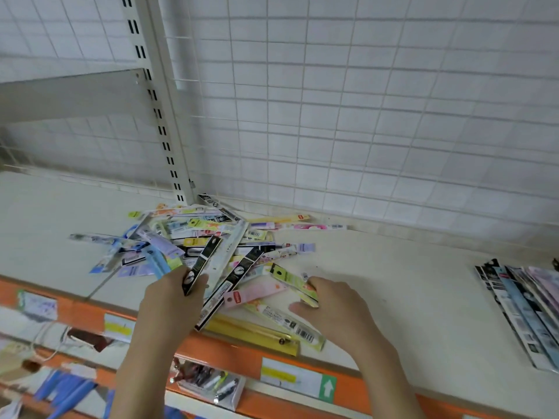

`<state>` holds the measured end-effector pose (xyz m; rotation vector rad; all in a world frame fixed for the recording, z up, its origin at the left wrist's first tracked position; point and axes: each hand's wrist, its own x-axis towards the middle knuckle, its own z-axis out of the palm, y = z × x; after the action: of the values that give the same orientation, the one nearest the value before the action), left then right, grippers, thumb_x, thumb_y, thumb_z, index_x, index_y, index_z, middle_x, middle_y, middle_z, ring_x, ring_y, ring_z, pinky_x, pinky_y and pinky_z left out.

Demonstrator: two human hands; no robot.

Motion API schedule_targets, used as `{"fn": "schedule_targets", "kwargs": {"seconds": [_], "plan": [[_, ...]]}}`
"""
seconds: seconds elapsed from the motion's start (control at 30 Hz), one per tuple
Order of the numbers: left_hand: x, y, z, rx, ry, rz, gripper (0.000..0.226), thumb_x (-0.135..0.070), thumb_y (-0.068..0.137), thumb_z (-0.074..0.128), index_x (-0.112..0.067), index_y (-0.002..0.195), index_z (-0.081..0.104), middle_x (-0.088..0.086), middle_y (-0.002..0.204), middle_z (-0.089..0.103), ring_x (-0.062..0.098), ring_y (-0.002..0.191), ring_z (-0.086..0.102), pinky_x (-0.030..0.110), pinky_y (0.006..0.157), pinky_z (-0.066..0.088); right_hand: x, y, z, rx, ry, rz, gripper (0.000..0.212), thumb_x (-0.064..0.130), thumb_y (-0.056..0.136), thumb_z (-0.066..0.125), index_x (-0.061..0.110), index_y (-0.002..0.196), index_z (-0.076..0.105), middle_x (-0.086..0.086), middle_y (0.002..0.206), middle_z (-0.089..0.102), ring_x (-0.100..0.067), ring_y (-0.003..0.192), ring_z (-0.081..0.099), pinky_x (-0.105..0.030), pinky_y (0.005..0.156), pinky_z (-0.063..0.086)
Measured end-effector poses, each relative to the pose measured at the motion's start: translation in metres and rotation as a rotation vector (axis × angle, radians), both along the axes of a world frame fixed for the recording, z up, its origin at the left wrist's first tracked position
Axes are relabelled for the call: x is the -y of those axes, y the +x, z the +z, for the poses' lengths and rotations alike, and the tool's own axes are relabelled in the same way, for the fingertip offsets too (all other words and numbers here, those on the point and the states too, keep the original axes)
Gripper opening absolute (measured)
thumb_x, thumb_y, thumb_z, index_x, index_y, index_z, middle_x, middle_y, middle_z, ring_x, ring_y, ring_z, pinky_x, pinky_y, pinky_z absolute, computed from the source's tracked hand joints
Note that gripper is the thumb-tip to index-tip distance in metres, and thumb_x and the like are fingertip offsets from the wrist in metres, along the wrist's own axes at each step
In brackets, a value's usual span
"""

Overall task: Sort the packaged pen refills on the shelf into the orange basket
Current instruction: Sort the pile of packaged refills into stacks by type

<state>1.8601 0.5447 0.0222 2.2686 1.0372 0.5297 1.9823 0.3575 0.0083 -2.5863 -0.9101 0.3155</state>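
Left hand (172, 300) pinches a black refill pack (199, 266) at lower centre, likely sorting by type; loose refill pile (211, 237) mid-frame on shelf (393, 282); right hand (332, 306) grips a green pack (295, 282); orange basket not visible.

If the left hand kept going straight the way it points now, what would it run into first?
Most likely the loose pile of packaged refills directly ahead. The left hand, already gripping a black packet, points up-shelf into that pile; the wire-grid back wall lies beyond. Depth is uncertain.
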Motion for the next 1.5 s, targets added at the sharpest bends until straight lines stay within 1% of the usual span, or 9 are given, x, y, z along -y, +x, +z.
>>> {"fn": "schedule_targets", "kwargs": {"seconds": [0.1, 0.23, 0.33, 0.67, 0.87, 1.03, 1.17, 1.27, 1.5], "plan": [[-0.016, -0.001, 0.003, 0.002, -0.002, -0.029, 0.043, -0.026, 0.093, 0.051, -0.014, 0.057, 0.032, 0.003, 0.049, 0.038, 0.019, 0.051, 0.039, 0.028, 0.047, 0.027, -0.016, -0.005, 0.001, -0.011, -0.038, 0.02, 0.036, 0.055, 0.084, 0.056, 0.022, 0.099, 0.052, 0.004, 0.09, 0.058, -0.018, 0.086, 0.057, -0.031, 0.065, 0.041], [-0.045, -0.002, 0.009, -0.002, 0.012, -0.09, 0.043, -0.025, 0.093, 0.051, -0.012, 0.057, 0.033, 0.004, 0.049, 0.036, 0.018, 0.048, 0.036, 0.029, 0.046, 0.024, -0.036, -0.004, -0.003, 0.042, -0.019, -0.058, 0.011, 0.025, 0.088, 0.051, 0.023, 0.098, 0.053, 0.004, 0.084, 0.057, -0.021, 0.083, 0.058, -0.03, 0.06, 0.04], [-0.069, -0.005, 0.01, 0.011, 0.004, -0.116, 0.042, -0.025, 0.093, 0.051, -0.012, 0.057, 0.034, 0.004, 0.048, 0.037, 0.018, 0.048, 0.036, 0.03, 0.046, 0.023, -0.053, 0.0, -0.005, 0.04, -0.052, -0.103, 0.028, 0.014, 0.085, 0.048, 0.024, 0.11, 0.058, 0.003, 0.093, 0.06, -0.021, 0.086, 0.058, -0.029, 0.061, 0.04], [-0.111, -0.003, 0.006, 0.013, -0.004, -0.239, 0.043, -0.029, 0.092, 0.052, -0.018, 0.056, 0.033, 0.001, 0.048, 0.039, 0.015, 0.048, 0.039, 0.028, 0.046, 0.024, -0.073, -0.005, -0.005, 0.139, -0.114, -0.325, 0.04, 0.039, 0.093, 0.049, 0.023, 0.13, 0.052, 0.0, 0.126, 0.048, -0.023, 0.109, 0.056, -0.033, 0.085, 0.047], [-0.112, 0.003, -0.001, -0.007, -0.018, -0.311, 0.039, -0.029, 0.094, 0.05, -0.019, 0.059, 0.037, 0.0, 0.05, 0.041, 0.012, 0.049, 0.041, 0.025, 0.045, 0.024, -0.059, -0.013, 0.001, 0.256, -0.084, -0.393, 0.02, 0.032, 0.096, 0.043, 0.019, 0.112, 0.046, 0.0, 0.089, 0.056, -0.023, 0.101, 0.051, -0.031, 0.07, 0.036], [-0.099, 0.015, -0.009, 0.0, -0.027, -0.363, 0.033, -0.026, 0.094, 0.05, -0.006, 0.068, 0.047, 0.004, 0.05, 0.042, 0.016, 0.047, 0.041, 0.027, 0.044, 0.025, -0.055, -0.022, 0.004, 0.149, 0.02, -0.342, 0.017, 0.025, 0.097, 0.043, 0.014, 0.11, 0.039, 0.006, 0.068, 0.043, -0.016, 0.059, 0.046, -0.028, 0.051, 0.032], [-0.078, 0.025, -0.01, -0.016, -0.018, -0.404, 0.037, -0.027, 0.094, 0.05, -0.01, 0.063, 0.04, 0.003, 0.049, 0.04, 0.016, 0.048, 0.041, 0.027, 0.045, 0.026, -0.057, -0.028, 0.002, -0.002, -0.028, -0.232, 0.046, 0.058, 0.081, 0.059, 0.024, 0.107, 0.044, 0.008, 0.085, 0.054, -0.014, 0.076, 0.053, -0.029, 0.062, 0.04], [-0.07, 0.031, -0.007, -0.01, -0.008, -0.39, 0.038, -0.028, 0.093, 0.051, -0.014, 0.061, 0.037, 0.002, 0.048, 0.039, 0.015, 0.049, 0.04, 0.026, 0.046, 0.026, -0.058, -0.025, -0.004, -0.145, -0.052, -0.193, 0.059, 0.058, 0.075, 0.066, 0.023, 0.12, 0.05, 0.005, 0.113, 0.057, -0.012, 0.09, 0.049, -0.027, 0.069, 0.04], [-0.055, 0.038, -0.011, -0.002, 0.015, -0.347, 0.041, -0.027, 0.093, 0.052, -0.019, 0.057, 0.033, 0.001, 0.048, 0.041, 0.017, 0.05, 0.04, 0.024, 0.046, 0.025, -0.041, -0.005, 0.001, -0.014, -0.128, -0.149, 0.027, 0.045, 0.088, 0.055, 0.021, 0.1, 0.059, 0.004, 0.088, 0.048, -0.017, 0.082, 0.046, -0.025, 0.054, 0.031]]}}
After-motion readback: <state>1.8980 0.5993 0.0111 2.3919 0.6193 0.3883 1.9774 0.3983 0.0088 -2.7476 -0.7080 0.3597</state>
